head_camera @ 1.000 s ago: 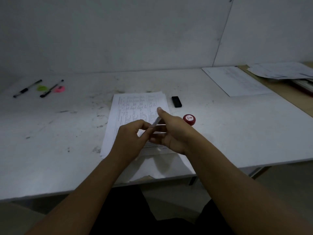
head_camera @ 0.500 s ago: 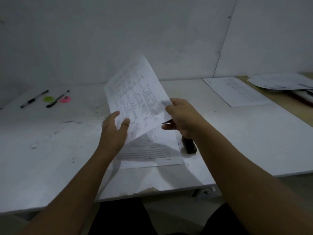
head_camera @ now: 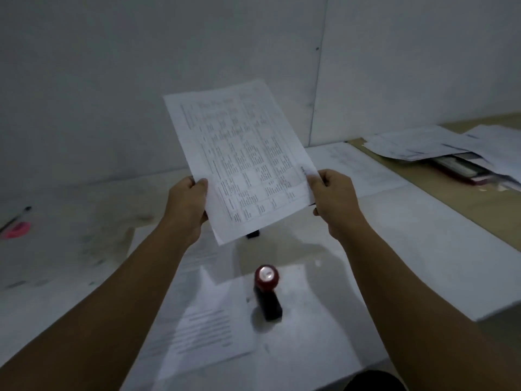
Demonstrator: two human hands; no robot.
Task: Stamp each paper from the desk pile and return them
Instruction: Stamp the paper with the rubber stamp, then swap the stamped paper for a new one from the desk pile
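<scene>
A printed sheet (head_camera: 242, 159) with a table of small text is held up in the air over the tabletop (head_camera: 408, 263), tilted so that its top leans left. The left hand (head_camera: 186, 204) grips its left edge low down, thumb on the front and fingers curled behind. The right hand (head_camera: 335, 198) pinches the right edge near the lower corner, fingers folded round it. Below the sheet, between the two forearms, the pile (head_camera: 205, 328) of printed papers lies flat on the tabletop. A stamp (head_camera: 267, 294) with a red knob and a black body stands upright at the pile's right edge; whether it sits on the paper or just beside it I cannot tell. A small black object (head_camera: 253, 235) shows partly from under the sheet's lower corner. Farther right a single page (head_camera: 358, 167) lies flat, and beyond it loose papers (head_camera: 423, 145) are heaped on a brown surface. At far left lie a pen (head_camera: 17, 218) and a pink item (head_camera: 18, 230).
</scene>
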